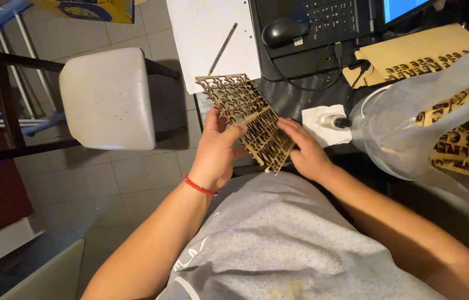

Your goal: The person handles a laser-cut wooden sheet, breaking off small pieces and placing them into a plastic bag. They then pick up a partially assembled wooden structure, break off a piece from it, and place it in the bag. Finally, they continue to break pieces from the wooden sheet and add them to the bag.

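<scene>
Two hands hold a laser-cut wooden sheet over the lap.

Nearest, the left hand [215, 153], a red band at its wrist, grips the perforated wooden sheet [248, 119] from below with its thumb on the face; the right hand [304, 150] clasps the sheet's right edge. The sheet tilts up, just in front of the desk edge. Right of it hangs a clear plastic bag [412, 128] of cut pieces, a small bottle [335, 121] on a tissue beside it. Farther off lie a mouse [284, 30], keyboard [331, 19] and white stool [107, 97].
</scene>
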